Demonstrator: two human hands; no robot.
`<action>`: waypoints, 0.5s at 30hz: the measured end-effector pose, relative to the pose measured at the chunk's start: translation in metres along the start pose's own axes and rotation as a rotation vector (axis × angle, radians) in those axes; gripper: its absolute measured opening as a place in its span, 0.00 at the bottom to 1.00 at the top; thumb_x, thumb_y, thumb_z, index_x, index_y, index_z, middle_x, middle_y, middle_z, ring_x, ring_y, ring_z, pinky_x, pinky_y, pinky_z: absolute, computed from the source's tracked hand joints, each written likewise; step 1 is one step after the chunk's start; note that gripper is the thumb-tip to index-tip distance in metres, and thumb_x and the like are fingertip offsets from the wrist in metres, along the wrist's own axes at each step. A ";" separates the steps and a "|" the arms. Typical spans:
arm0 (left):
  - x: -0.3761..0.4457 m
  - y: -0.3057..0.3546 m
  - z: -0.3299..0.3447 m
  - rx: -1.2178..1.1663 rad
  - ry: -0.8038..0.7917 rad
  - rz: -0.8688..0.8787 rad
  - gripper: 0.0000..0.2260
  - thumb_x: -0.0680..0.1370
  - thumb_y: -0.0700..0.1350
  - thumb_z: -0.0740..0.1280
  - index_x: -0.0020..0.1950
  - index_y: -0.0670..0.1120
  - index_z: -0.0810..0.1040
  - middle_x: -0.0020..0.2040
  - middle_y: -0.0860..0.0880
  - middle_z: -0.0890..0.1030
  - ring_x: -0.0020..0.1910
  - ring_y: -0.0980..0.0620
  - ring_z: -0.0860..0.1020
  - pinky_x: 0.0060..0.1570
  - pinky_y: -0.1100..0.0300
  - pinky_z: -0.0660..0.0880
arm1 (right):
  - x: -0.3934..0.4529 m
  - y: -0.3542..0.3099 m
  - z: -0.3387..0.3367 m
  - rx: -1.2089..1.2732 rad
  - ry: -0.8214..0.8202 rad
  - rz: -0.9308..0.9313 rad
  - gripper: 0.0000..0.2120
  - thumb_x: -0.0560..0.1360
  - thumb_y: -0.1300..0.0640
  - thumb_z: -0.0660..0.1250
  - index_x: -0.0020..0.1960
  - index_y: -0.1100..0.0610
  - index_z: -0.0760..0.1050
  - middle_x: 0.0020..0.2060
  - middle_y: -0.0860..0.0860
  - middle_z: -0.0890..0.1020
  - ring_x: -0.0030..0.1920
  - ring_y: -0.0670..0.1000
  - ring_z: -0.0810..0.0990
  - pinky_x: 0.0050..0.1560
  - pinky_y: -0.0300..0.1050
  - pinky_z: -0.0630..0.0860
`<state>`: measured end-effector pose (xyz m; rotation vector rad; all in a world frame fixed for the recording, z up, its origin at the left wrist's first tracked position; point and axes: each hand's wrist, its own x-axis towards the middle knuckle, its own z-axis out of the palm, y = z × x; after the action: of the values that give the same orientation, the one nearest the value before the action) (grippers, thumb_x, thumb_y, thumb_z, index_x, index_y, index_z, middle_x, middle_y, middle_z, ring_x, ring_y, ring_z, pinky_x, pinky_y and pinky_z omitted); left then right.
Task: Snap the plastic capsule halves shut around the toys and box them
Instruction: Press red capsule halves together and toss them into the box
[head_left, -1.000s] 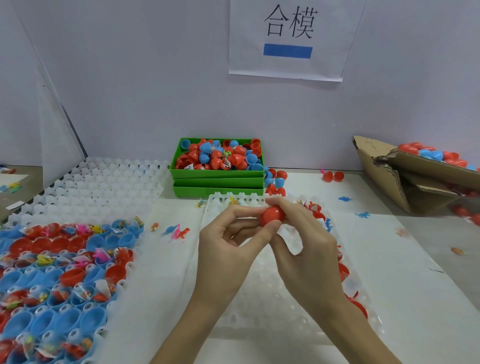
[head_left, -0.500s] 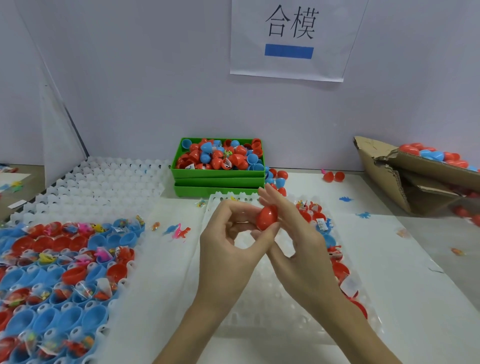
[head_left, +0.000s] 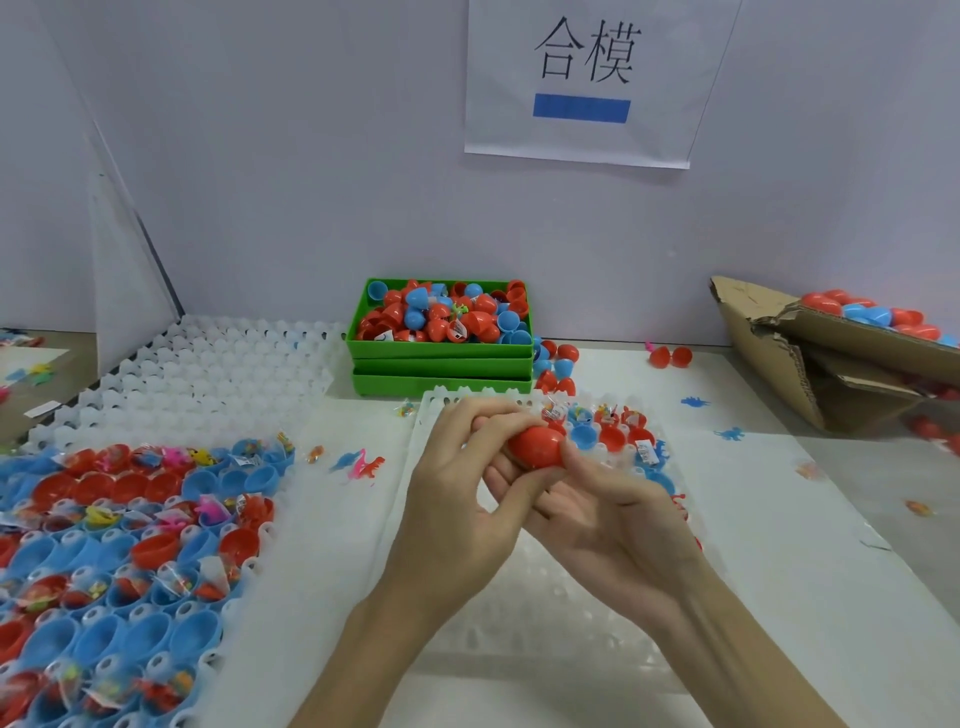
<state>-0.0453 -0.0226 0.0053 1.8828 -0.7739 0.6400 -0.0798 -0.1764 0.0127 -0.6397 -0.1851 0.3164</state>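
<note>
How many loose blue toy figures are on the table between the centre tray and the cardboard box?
2. The far blue toy lies toward the back wall. The near blue toy lies closer to the camera, by the cardboard box. Others could be hidden under its flap.

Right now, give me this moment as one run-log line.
step: closing capsule | left hand: grips red capsule | right hand: grips same capsule | position: above white tray | cardboard box: right, partly filled

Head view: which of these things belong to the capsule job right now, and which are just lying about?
In the job: red capsule, gripped by left hand and right hand; white tray; cardboard box.

Lying about: wall sign; loose toy figures; green bin.
</note>
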 end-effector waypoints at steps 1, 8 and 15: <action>0.000 0.000 0.000 0.006 -0.004 0.004 0.17 0.79 0.51 0.70 0.64 0.45 0.82 0.61 0.52 0.78 0.64 0.57 0.75 0.65 0.66 0.73 | 0.001 0.001 -0.001 0.020 0.000 0.002 0.23 0.82 0.63 0.66 0.74 0.73 0.67 0.75 0.68 0.69 0.76 0.66 0.68 0.74 0.56 0.71; 0.000 -0.004 0.000 0.006 -0.036 0.032 0.17 0.79 0.47 0.72 0.67 0.45 0.82 0.62 0.53 0.79 0.66 0.57 0.75 0.65 0.68 0.73 | 0.003 -0.005 -0.006 -0.157 -0.047 -0.016 0.21 0.81 0.57 0.70 0.70 0.67 0.76 0.67 0.62 0.79 0.72 0.61 0.75 0.70 0.50 0.74; -0.001 -0.010 0.007 0.034 -0.029 -0.172 0.23 0.80 0.59 0.66 0.75 0.60 0.70 0.70 0.64 0.67 0.73 0.59 0.69 0.71 0.60 0.69 | 0.014 -0.040 -0.018 -0.185 0.291 -0.060 0.27 0.82 0.43 0.65 0.71 0.63 0.77 0.63 0.58 0.83 0.61 0.56 0.84 0.61 0.48 0.81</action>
<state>-0.0373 -0.0251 -0.0037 1.9687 -0.6148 0.5212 -0.0527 -0.2114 0.0238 -0.8535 0.0457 0.1462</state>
